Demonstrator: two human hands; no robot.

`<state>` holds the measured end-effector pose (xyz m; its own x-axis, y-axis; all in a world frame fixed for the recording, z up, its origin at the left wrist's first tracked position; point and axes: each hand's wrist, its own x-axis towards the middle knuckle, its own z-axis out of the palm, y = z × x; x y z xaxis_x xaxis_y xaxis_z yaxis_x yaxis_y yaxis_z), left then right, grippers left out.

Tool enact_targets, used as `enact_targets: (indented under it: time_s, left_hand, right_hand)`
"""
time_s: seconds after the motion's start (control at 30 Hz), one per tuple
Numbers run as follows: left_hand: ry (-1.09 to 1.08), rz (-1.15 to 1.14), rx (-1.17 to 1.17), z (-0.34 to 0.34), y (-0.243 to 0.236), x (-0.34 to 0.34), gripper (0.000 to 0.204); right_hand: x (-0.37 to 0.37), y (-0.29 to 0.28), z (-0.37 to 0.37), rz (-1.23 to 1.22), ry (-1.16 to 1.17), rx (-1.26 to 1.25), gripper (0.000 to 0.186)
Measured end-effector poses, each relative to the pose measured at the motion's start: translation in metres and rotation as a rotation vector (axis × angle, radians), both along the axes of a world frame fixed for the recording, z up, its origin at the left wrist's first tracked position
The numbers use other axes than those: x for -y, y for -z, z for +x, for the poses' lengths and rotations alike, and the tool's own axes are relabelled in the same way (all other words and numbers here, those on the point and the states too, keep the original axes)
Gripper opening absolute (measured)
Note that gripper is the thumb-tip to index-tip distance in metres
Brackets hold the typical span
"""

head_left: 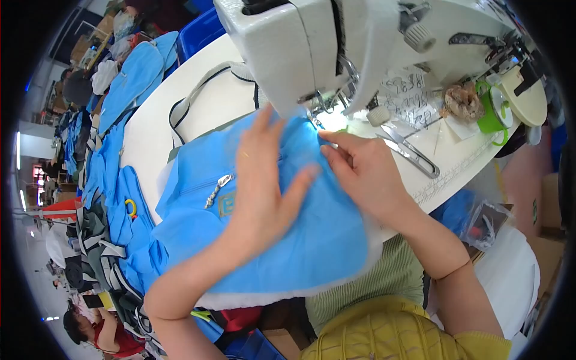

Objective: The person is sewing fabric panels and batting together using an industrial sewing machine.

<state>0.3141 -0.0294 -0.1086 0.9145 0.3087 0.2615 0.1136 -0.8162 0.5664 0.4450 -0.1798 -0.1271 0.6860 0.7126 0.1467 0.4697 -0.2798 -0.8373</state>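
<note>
A light blue fabric bag panel (300, 240) with a silver zipper pull (217, 189) lies on the white sewing table (210, 108). My left hand (264, 180) rests flat on the fabric, fingers spread, pressing it down. My right hand (360, 171) pinches the fabric's top edge just in front of the needle area (321, 108) of the white sewing machine (312, 42). Neither hand holds a separate tool.
Metal thread snips (411, 150) lie right of my right hand. A green cup (492, 111) and a brown scrap stand at the far right of the table. Stacked blue bag pieces (120, 198) pile up at the left; another person (90, 330) sits lower left.
</note>
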Motion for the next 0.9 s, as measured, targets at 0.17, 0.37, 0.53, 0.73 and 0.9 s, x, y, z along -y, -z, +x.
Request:
enact_targets:
  time_s: [0.17, 0.37, 0.53, 0.73, 0.9]
  left_hand:
    - [0.387, 0.171, -0.278, -0.033, 0.009, -0.005, 0.084]
    - [0.335, 0.282, -0.229, -0.035, -0.009, 0.014, 0.07]
    - [0.196, -0.087, -0.099, -0.052, -0.002, 0.054, 0.042]
    - [-0.123, -0.516, 0.073, -0.056, 0.004, 0.05, 0.008]
    - [-0.116, -0.526, 0.197, -0.027, -0.036, 0.068, 0.01]
  right_hand:
    - [0.032, 0.003, -0.013, 0.15, -0.016, -0.315, 0.032]
    - [0.097, -0.004, -0.065, 0.14, -0.161, -0.829, 0.056]
    - [0.109, -0.006, -0.078, 0.186, -0.083, -0.896, 0.056]
    - [0.106, 0.007, -0.082, 0.243, -0.071, -0.871, 0.046]
    - [0.105, 0.005, -0.083, 0.102, -0.095, -0.602, 0.045]
